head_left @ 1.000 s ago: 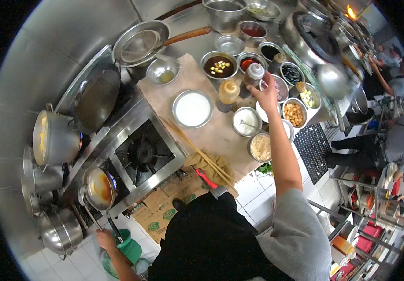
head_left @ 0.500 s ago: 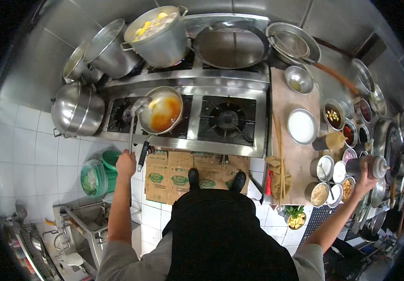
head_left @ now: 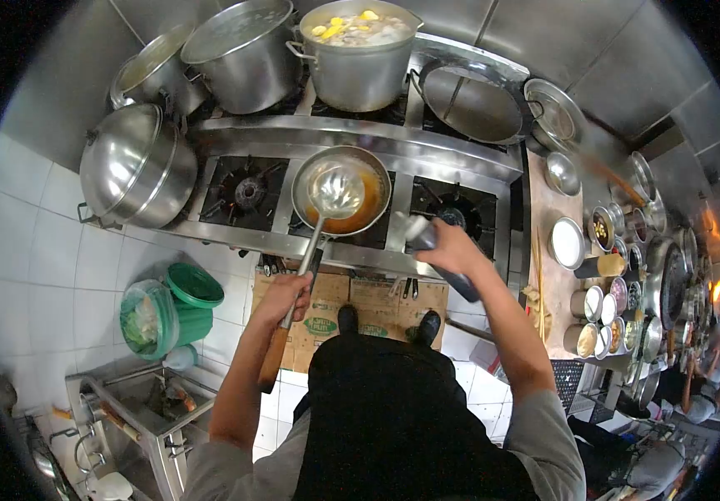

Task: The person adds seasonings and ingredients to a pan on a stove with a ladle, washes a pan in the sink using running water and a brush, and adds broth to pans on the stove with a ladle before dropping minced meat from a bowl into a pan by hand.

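Observation:
My left hand [head_left: 283, 299] is closed round the handle of a metal ladle [head_left: 336, 190]. The ladle's bowl rests over a frying pan [head_left: 369, 219] with brown-orange sauce on the front middle burner. The pan's handle points down beside my left hand. In my right hand [head_left: 453, 249] is a dark squeeze bottle [head_left: 461, 285], tilted, its pale cap toward the pan. The bottle is apart from the pan, over the stove's front edge near the right burner [head_left: 453, 215].
Large pots [head_left: 361, 73] and a wok [head_left: 475, 104] line the back burners. At the right, a counter [head_left: 548, 219] holds bowls, chopsticks and another bottle [head_left: 600, 266]. Green bins [head_left: 189, 321] stand at the lower left near a sink [head_left: 130, 417]. Other people work at the far right.
The view has turned toward the stove. My right hand has lifted the dark bottle from the counter and brought it left toward the pan. My left hand's ladle now lies over the pan's middle.

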Tool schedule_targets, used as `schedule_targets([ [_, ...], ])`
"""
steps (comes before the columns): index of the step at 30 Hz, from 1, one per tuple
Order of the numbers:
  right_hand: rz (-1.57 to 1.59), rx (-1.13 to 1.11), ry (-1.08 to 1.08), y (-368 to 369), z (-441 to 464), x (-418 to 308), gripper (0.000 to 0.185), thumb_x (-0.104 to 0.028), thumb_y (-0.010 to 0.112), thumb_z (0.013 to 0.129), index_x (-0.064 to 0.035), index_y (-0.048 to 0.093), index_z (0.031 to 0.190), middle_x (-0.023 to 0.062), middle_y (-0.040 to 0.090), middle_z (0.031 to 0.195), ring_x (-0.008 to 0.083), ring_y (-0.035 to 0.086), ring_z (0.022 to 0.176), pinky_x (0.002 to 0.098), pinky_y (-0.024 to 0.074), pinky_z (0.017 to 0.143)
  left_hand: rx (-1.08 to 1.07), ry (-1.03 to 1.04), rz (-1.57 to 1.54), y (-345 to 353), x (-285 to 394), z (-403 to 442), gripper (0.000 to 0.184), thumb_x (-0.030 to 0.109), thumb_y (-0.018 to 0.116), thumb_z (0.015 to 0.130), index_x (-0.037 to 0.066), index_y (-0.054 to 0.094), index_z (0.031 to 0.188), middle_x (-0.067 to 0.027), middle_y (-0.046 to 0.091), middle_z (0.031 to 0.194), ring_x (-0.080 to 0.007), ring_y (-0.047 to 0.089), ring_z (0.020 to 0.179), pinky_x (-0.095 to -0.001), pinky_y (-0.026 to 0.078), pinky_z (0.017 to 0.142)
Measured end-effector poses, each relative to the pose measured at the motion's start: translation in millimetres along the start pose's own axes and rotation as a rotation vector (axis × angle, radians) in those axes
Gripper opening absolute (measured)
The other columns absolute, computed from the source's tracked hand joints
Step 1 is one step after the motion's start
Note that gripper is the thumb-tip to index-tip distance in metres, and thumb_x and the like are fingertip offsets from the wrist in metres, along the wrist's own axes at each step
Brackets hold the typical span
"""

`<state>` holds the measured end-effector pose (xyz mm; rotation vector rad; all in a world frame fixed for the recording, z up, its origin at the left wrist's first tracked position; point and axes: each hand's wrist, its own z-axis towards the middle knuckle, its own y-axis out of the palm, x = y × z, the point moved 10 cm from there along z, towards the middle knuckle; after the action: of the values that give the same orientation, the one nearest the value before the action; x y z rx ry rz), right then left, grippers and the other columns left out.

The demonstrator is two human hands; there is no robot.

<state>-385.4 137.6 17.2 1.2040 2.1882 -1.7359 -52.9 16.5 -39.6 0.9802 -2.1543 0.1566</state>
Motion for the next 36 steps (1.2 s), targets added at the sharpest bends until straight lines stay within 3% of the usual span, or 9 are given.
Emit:
schedule_targets([
  [7,-0.316,-0.102,0.054,43,75,-44,0.085,-0.053,0.078,0.066,0.0129,0.06,0.116,0.034,0.069,0.1,0.0446,0.069,0.098,0.0464,0.056,0.088,-0.106,0.071,-0.007,-13,12,4,0.037,0.034,0.057,0.102,0.009,0.05,0.077,-0.0001,0.047,0.056,-0.013,0.044,0.039,-0.0288,0.036,0.038],
  [11,-0.333,-0.075,0.089,39,70,-52,0.087,-0.059,0.079,0.064,0.0067,0.063,0.119,0.0294,0.07,0.107,0.0416,0.069,0.103,0.0469,0.0563,0.09,-0.12,0.062,-0.049,-22,13,9,0.036,0.034,0.058,0.101,0.008,0.05,0.077,-0.0002,0.046,0.055,-0.0137,0.045,0.039,-0.0297,0.036,0.037],
  [20,-0.236,0.039,0.124,37,41,-37,0.083,-0.056,0.079,0.064,0.0049,0.06,0.117,0.029,0.07,0.104,0.0436,0.069,0.1,0.0477,0.0559,0.088,-0.195,0.041,-0.048,-33,20,24,0.034,0.033,0.056,0.101,0.008,0.05,0.079,-0.0008,0.046,0.055,-0.0156,0.046,0.04,-0.0328,0.039,0.04],
  [23,0.083,0.207,0.027,33,24,-33,0.079,-0.051,0.081,0.066,0.0028,0.058,0.119,0.0289,0.071,0.102,0.0451,0.068,0.1,0.0482,0.0551,0.087,-0.179,0.043,-0.041,-33,26,27,0.037,0.035,0.057,0.101,0.007,0.052,0.077,-0.001,0.046,0.055,-0.0148,0.047,0.041,-0.032,0.04,0.04],
  [27,0.46,0.479,-0.053,31,-16,-20,0.072,-0.038,0.087,0.068,-0.0004,0.055,0.12,0.0241,0.071,0.106,0.0386,0.07,0.102,0.0438,0.0538,0.09,0.283,0.349,0.687,-58,46,58,0.04,0.034,0.057,0.1,-0.001,0.06,0.081,-0.0145,0.062,0.066,-0.0311,0.062,0.056,-0.0431,0.051,0.053],
  [29,0.605,0.503,-0.077,39,-37,-8,0.071,-0.03,0.09,0.069,-0.0012,0.054,0.123,0.0153,0.07,0.111,0.026,0.067,0.104,0.0387,0.0512,0.094,0.549,0.633,1.182,-60,50,79,0.041,0.033,0.057,0.1,-0.005,0.064,0.086,-0.0234,0.069,0.077,-0.0413,0.068,0.069,-0.0492,0.055,0.064],
  [30,0.692,0.496,-0.062,45,-46,-1,0.072,-0.027,0.09,0.069,-0.0016,0.054,0.125,0.0118,0.068,0.113,0.0213,0.065,0.105,0.0367,0.0496,0.096,0.548,0.487,1.167,-58,52,79,0.041,0.031,0.056,0.099,-0.008,0.066,0.091,-0.0313,0.069,0.09,-0.0507,0.067,0.086,-0.054,0.054,0.079],
  [33,0.83,0.492,-0.016,51,-83,16,0.073,-0.019,0.09,0.071,-0.0024,0.051,0.13,0.007,0.065,0.116,0.0161,0.06,0.108,0.035,0.0472,0.1,0.472,0.392,1.175,-55,43,94,0.042,0.032,0.056,0.1,-0.009,0.065,0.092,-0.0303,0.069,0.086,-0.05,0.067,0.084,-0.0517,0.055,0.078],
  [36,0.967,0.527,-0.02,40,-120,30,0.071,-0.019,0.09,0.071,-0.0019,0.052,0.129,0.0085,0.065,0.116,0.0179,0.062,0.107,0.0362,0.0479,0.1,0.244,0.208,0.712,-57,12,113,0.04,0.038,0.059,0.1,0.002,0.058,0.08,-0.0132,0.062,0.066,-0.0311,0.063,0.058,-0.0458,0.052,0.056],
])
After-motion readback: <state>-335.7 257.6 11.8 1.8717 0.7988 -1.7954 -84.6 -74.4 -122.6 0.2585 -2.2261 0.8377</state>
